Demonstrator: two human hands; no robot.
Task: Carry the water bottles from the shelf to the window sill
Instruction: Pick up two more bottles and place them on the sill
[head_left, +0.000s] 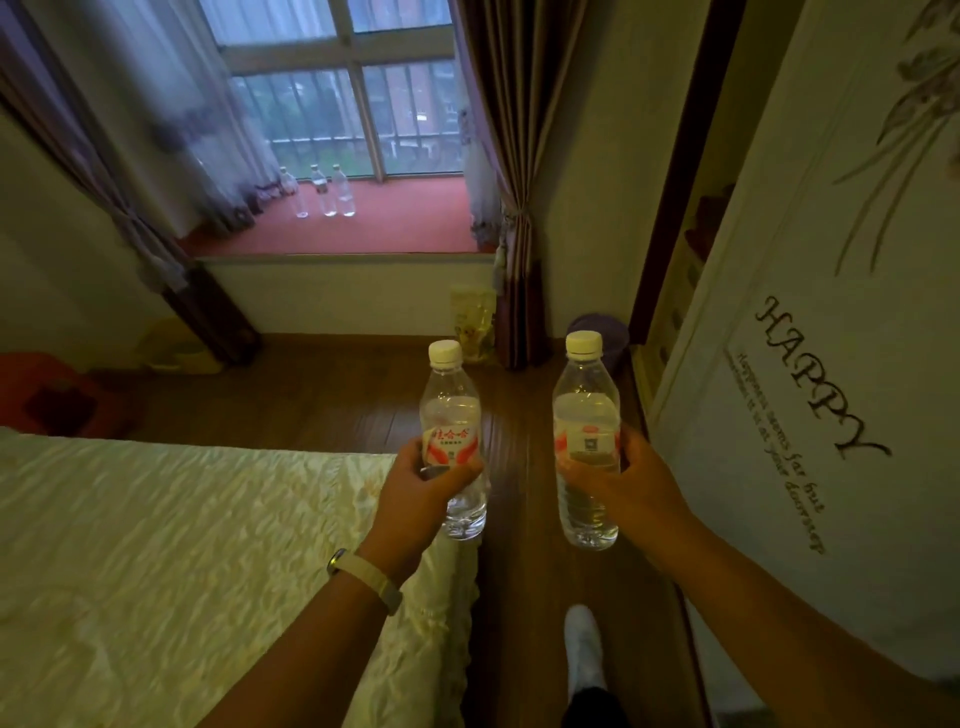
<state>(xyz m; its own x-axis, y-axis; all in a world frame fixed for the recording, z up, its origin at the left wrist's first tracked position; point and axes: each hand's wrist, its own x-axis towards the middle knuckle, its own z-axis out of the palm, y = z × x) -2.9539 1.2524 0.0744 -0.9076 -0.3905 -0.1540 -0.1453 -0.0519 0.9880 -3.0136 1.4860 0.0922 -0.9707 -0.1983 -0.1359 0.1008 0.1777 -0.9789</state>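
My left hand grips a clear water bottle with a white cap and a red and white label, held upright. Beside it, my right hand grips a second bottle of the same kind, also upright. Both are held out in front of me above the wooden floor. Far ahead lies the red window sill. Three clear bottles stand on it at its left, near the glass.
A bed with a pale quilted cover fills the left. A white wardrobe door with lettering stands on the right. A narrow strip of wooden floor runs between them toward the sill. Curtains hang at both sides of the window.
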